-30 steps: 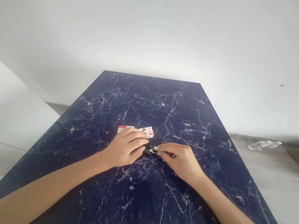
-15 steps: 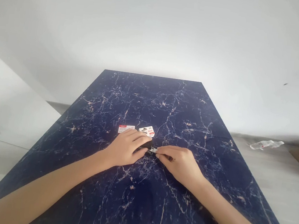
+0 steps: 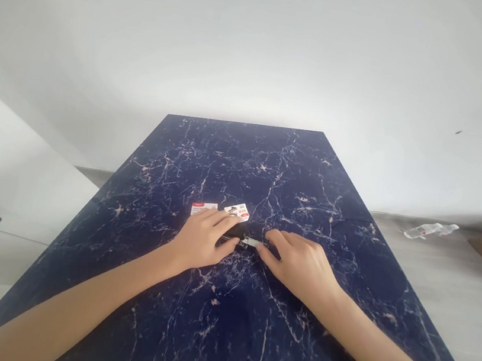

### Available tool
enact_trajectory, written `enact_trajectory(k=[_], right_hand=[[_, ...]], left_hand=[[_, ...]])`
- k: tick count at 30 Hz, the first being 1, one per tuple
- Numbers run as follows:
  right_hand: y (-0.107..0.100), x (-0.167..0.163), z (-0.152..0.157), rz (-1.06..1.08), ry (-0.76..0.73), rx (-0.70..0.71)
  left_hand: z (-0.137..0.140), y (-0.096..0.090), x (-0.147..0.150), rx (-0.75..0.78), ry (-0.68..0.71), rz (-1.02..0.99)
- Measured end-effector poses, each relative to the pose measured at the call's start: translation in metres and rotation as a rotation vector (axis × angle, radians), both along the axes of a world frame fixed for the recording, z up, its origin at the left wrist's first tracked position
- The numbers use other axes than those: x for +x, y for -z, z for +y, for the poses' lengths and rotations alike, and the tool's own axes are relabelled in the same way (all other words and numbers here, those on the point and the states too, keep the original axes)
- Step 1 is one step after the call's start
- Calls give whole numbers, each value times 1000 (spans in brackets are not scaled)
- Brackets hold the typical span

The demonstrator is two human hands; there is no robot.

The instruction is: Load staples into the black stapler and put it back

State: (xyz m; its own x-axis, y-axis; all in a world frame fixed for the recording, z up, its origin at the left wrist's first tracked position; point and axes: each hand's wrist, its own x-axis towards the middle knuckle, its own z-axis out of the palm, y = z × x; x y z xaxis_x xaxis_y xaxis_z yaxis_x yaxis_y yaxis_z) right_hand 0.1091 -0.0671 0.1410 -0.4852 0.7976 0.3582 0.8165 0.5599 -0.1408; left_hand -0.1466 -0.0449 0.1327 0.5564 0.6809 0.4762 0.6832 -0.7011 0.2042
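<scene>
1 head-worn camera looks forward and down, close over the table [image 3: 233, 173], facing the wall [image 3: 259, 51].

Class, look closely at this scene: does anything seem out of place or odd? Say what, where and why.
A clear plastic item lies on the floor right of the table, near the wall, resembling stray litter. A small dark mark interrupts the pale wall.

no legible text; print on red-topped packet [image 3: 204, 206] and small white box [image 3: 239, 211] too tiny to read
</scene>
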Motion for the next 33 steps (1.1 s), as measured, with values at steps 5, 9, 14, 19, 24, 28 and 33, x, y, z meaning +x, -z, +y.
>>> enact_trajectory(k=[5,9,14,19,24,28,33], right_hand=[[5,-11,-15,-84,10,-75],[12,-23,-24,-104,-23,-16],[16,-41,-31,-255,-170,100],[18,-45,-28,-223,-270,15],[21,-40,-15,-108,-183,-61],[22,-35,-6,-19,-116,-70],[20,-27,0,156,-138,-148]], left_hand=[[2,2,-1,-18,-48,39],[3,2,-4,-74,-19,55],[3,2,-4,-99,14,56],[4,3,-4,-128,2,41],[4,2,-1,-120,-156,8],[-7,-15,8,-250,-209,-79],[-28,-45,4,-391,38,39]])
